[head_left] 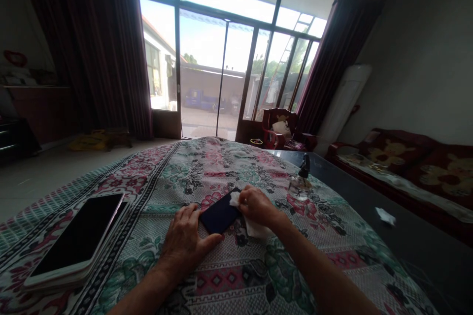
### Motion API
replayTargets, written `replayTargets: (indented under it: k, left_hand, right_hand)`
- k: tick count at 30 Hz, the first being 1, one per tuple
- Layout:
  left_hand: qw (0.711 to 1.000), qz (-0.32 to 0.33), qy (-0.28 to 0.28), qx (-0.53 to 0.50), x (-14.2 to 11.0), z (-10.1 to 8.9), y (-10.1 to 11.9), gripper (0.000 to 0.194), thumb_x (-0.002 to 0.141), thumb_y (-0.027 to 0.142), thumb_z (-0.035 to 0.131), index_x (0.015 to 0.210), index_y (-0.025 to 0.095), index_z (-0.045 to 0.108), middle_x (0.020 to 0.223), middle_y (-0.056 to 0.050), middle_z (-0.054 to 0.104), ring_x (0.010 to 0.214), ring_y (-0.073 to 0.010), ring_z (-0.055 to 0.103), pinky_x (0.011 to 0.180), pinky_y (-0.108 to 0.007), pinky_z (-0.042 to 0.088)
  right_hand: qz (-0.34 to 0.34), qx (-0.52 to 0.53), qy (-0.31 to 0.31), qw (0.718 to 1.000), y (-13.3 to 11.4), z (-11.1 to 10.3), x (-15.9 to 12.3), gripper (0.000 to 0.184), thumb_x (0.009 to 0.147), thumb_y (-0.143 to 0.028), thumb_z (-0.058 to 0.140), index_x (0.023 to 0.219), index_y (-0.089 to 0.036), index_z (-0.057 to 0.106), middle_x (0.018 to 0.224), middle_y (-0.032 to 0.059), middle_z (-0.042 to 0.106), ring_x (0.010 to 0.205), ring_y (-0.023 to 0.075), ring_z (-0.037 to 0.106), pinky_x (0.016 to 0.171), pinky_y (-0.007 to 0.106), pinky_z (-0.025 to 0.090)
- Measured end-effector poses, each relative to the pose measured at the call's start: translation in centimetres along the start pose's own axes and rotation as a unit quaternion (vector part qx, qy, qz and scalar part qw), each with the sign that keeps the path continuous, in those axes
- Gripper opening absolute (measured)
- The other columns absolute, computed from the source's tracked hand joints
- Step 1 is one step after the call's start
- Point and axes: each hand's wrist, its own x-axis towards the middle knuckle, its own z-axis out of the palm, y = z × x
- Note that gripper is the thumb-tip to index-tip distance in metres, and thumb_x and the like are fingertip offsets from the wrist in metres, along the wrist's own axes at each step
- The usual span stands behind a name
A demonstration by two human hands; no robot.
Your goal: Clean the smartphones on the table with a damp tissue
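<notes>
A dark, flat phone [220, 211] lies on a floral woven bedspread [236, 167], tilted at an angle. My left hand [183, 241] holds its lower left edge against the cloth. My right hand [256, 205] presses a white tissue [254, 224] onto the phone's upper right corner. Part of the tissue hangs below my fingers. A larger white-framed smartphone [76, 238] with a black screen lies face up to the left, apart from both hands.
A glass spray bottle [300, 183] stands beyond my right hand, near a dark tabletop [410, 251] holding a crumpled tissue [385, 215]. A red cushioned sofa [402, 167] lines the right wall. A carved chair [281, 128] stands before glass doors [201, 74].
</notes>
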Motion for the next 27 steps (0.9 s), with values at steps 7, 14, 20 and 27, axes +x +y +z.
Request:
replayTargets:
  k: [7, 14, 20, 27]
  left_hand:
    - [1.0, 0.009, 0.012, -0.002, -0.1, 0.2, -0.2, 0.066, 0.068, 0.059, 0.067, 0.113, 0.011, 0.063, 0.13, -0.018, 0.057, 0.125, -0.0369, 0.046, 0.106, -0.052, 0.038]
    - [1.0, 0.004, -0.009, 0.015, 0.0, -0.2, 0.3, 0.065, 0.069, 0.055, 0.068, 0.114, 0.009, 0.062, 0.13, -0.019, 0.057, 0.125, -0.0353, 0.046, 0.107, -0.048, 0.037]
    - [1.0, 0.002, -0.011, 0.019, -0.1, -0.3, 0.3, 0.067, 0.071, 0.055, 0.066, 0.117, 0.008, 0.061, 0.131, -0.019, 0.056, 0.127, -0.0357, 0.045, 0.108, -0.048, 0.036]
    - [1.0, 0.001, -0.002, 0.007, 0.0, -0.1, 0.2, 0.068, 0.069, 0.057, 0.067, 0.116, 0.007, 0.061, 0.131, -0.019, 0.056, 0.127, -0.0367, 0.044, 0.107, -0.05, 0.036]
  right_hand:
    - [0.054, -0.035, 0.047, 0.997, 1.1, -0.7, 0.6, 0.017, 0.083, -0.012, 0.055, 0.072, -0.016, 0.066, 0.09, 0.0075, 0.062, 0.078, 0.0154, 0.055, 0.071, 0.025, 0.039]
    - [-0.164, 0.034, 0.07, 0.983, -4.3, 3.8, -0.7, 0.015, 0.087, -0.02, 0.055, 0.078, -0.019, 0.068, 0.099, 0.004, 0.063, 0.092, 0.0165, 0.052, 0.083, 0.027, 0.041]
    - [-0.083, 0.026, 0.092, 0.992, -2.1, 3.8, 0.8, 0.019, 0.091, -0.022, 0.052, 0.085, -0.02, 0.07, 0.105, 0.0043, 0.063, 0.099, 0.0168, 0.053, 0.09, 0.027, 0.039]
    - [0.018, -0.005, 0.122, 0.992, 0.7, 2.6, 1.4, 0.025, 0.093, -0.019, 0.047, 0.087, -0.018, 0.071, 0.104, 0.0078, 0.063, 0.1, 0.0195, 0.052, 0.09, 0.027, 0.039]
